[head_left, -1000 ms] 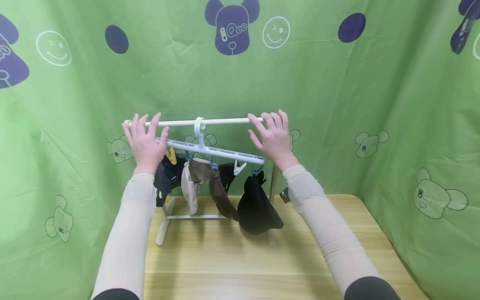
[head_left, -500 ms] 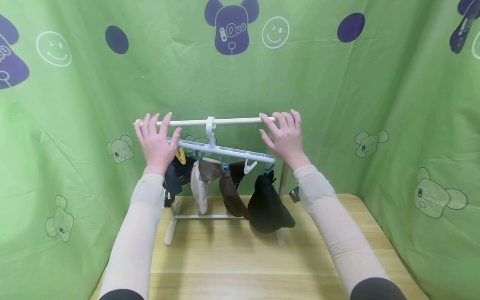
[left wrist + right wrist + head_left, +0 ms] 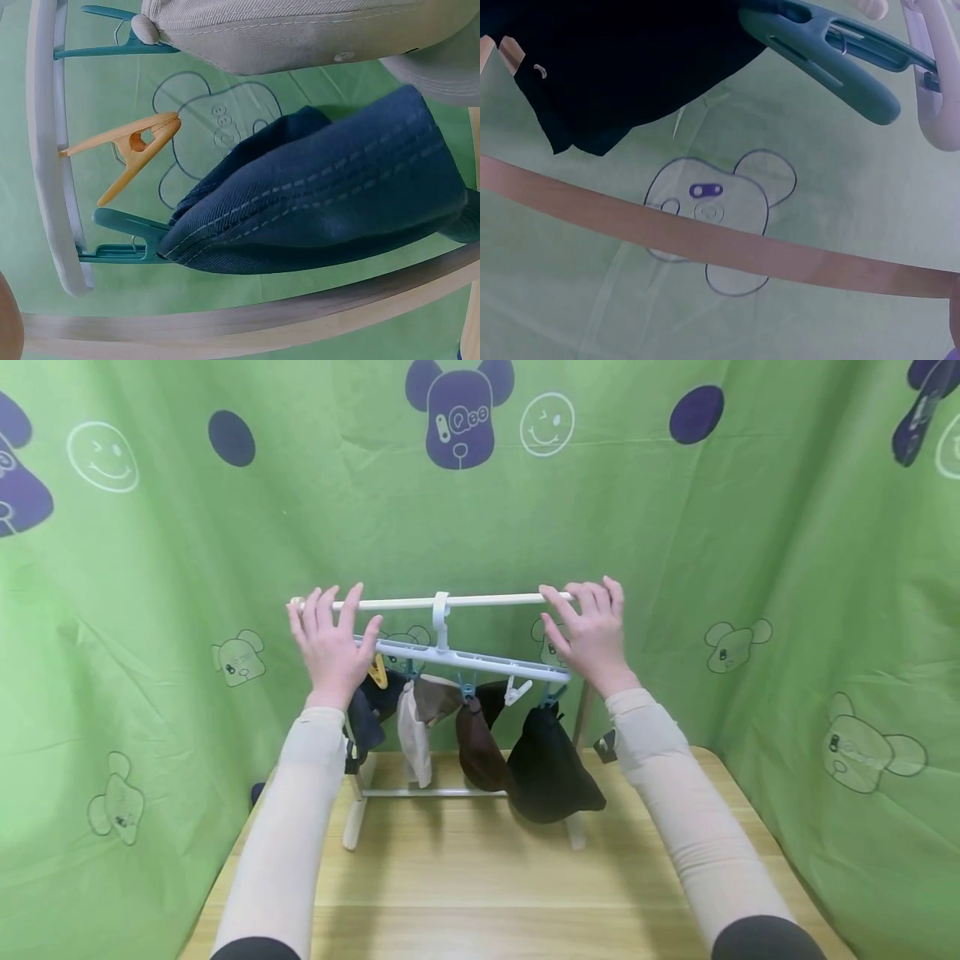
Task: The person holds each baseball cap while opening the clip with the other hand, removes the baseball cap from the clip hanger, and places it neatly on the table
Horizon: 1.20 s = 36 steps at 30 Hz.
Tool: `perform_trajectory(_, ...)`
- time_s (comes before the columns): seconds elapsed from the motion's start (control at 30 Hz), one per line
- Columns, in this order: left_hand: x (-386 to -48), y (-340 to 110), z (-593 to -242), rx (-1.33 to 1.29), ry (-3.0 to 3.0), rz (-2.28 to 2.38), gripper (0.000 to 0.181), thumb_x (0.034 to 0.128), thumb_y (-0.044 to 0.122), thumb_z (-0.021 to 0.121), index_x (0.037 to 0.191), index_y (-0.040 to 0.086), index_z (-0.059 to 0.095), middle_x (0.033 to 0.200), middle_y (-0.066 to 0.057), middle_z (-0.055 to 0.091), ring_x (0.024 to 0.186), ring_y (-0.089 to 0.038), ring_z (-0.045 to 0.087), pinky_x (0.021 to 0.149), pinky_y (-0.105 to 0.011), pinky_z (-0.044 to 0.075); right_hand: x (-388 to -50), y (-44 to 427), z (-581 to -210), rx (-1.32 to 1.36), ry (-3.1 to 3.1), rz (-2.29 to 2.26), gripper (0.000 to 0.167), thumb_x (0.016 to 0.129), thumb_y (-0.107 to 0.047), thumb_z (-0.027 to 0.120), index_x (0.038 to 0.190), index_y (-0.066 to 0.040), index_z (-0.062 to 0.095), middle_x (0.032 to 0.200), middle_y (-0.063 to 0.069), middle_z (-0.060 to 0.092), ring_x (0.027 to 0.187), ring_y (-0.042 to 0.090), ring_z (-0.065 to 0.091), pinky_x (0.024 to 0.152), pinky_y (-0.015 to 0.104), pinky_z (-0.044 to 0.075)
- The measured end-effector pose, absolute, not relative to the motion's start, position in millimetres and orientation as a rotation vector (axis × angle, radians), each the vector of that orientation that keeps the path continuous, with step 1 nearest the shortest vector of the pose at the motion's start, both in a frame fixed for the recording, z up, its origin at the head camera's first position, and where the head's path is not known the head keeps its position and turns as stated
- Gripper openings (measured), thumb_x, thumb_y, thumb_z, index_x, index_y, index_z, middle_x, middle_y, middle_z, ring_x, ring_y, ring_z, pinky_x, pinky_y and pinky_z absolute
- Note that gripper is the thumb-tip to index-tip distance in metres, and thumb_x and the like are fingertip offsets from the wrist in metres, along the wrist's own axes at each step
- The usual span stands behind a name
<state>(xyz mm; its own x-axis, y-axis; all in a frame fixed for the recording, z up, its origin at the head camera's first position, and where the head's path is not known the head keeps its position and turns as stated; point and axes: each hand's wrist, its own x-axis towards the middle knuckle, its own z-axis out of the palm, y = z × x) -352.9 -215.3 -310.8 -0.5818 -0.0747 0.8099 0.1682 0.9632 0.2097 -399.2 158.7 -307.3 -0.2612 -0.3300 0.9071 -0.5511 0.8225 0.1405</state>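
**Left hand (image 3: 330,652), right hand (image 3: 592,639), both on the rod (image 3: 487,600)!**

Wide grip on each, fingers fairly straight across the rod near opposite ends. Between them the hanger (image 3: 487,662) hangs, slanting down rightward; below dangle blue cap (image 3: 322,195), pale cap (image 3: 414,735), brown cap (image 3: 480,747), black cap (image 3: 551,768). The rack (image 3: 354,827) stands on the surface (image 3: 450,893).

The head view is bright, the green fabric curtain with printed cartoon heads (image 3: 637,543) palest at far left; soft-edged shadows lie on the light wood-grain tabletop (image 3: 480,885), paler at its near middle. Both wrist views are dimmer, the right one hazy and greyish, the black fabric cap (image 3: 645,67) nearly without detail there. Each shows a wooden post bowed by lens distortion: the pale two-toned post (image 3: 225,330) and the pinkish-brown post (image 3: 817,259).
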Motion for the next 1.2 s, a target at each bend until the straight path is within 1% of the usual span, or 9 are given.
perform_trajectory(0.27,-355,-200,-313,-0.089,-2.150,-0.316,0.060,0.0959,0.063,0.034,0.147,0.031,0.040,0.149,-0.012,0.041,0.142,-0.032,0.029,0.122,-0.058,0.002,-400,177,-308,0.660,-1.875,0.248,0.040,0.093,-0.036,0.054,0.131,-0.024,0.058,0.115,0.016,0.062,0.109,0.035,0.053,0.116,0.054,0.024)
perform_trajectory(0.43,-353,-189,-312,-0.100,-2.162,-0.322,0.060,0.0954,0.063,0.035,0.147,0.032,0.039,0.149,-0.011,0.040,0.142,-0.032,0.029,0.122,-0.056,0.000,-400,188,-308,0.656,-1.877,0.254,0.039,0.094,-0.034,0.054,0.131,-0.024,0.058,0.115,0.017,0.062,0.109,0.036,0.053,0.116,0.054,0.023)
perform_trajectory(0.53,-353,-183,-311,-0.104,-2.167,-0.319,0.060,0.0954,0.063,0.035,0.147,0.033,0.038,0.149,-0.011,0.040,0.142,-0.032,0.029,0.122,-0.056,0.001,-399,195,-307,0.651,-1.885,0.246,0.039,0.095,-0.036,0.052,0.131,-0.024,0.058,0.115,0.018,0.062,0.109,0.037,0.052,0.116,0.054,0.023)
perform_trajectory(0.77,-354,-170,-313,-0.116,-2.183,-0.319,0.060,0.0956,0.064,0.033,0.149,0.036,0.035,0.150,-0.010,0.039,0.142,-0.030,0.028,0.122,-0.055,-0.001,-397,210,-306,0.640,-1.904,0.221,0.040,0.097,-0.037,0.048,0.132,-0.022,0.058,0.116,0.018,0.061,0.110,0.037,0.052,0.116,0.054,0.022)
perform_trajectory(0.93,-356,-161,-315,-0.128,-2.166,-0.301,0.060,0.0956,0.065,0.029,0.149,0.037,0.034,0.149,-0.008,0.040,0.141,-0.029,0.028,0.122,-0.055,0.002,-397,221,-306,0.634,-1.906,0.224,0.040,0.097,-0.038,0.047,0.131,-0.022,0.058,0.116,0.019,0.061,0.110,0.037,0.052,0.116,0.054,0.022)
perform_trajectory(1.07,-357,-152,-315,-0.141,-2.153,-0.299,0.060,0.0956,0.065,0.029,0.148,0.037,0.035,0.148,-0.008,0.041,0.141,-0.029,0.029,0.122,-0.055,0.003,-398,231,-307,0.631,-1.910,0.223,0.040,0.096,-0.039,0.046,0.131,-0.022,0.059,0.116,0.019,0.061,0.110,0.038,0.052,0.117,0.054,0.020)
perform_trajectory(1.2,-356,-143,-314,-0.152,-2.159,-0.298,0.060,0.0956,0.064,0.031,0.148,0.037,0.035,0.149,-0.008,0.040,0.141,-0.028,0.029,0.122,-0.055,0.003,-398,240,-306,0.628,-1.901,0.225,0.041,0.097,-0.039,0.045,0.130,-0.022,0.059,0.116,0.020,0.061,0.109,0.039,0.052,0.115,0.057,0.023)
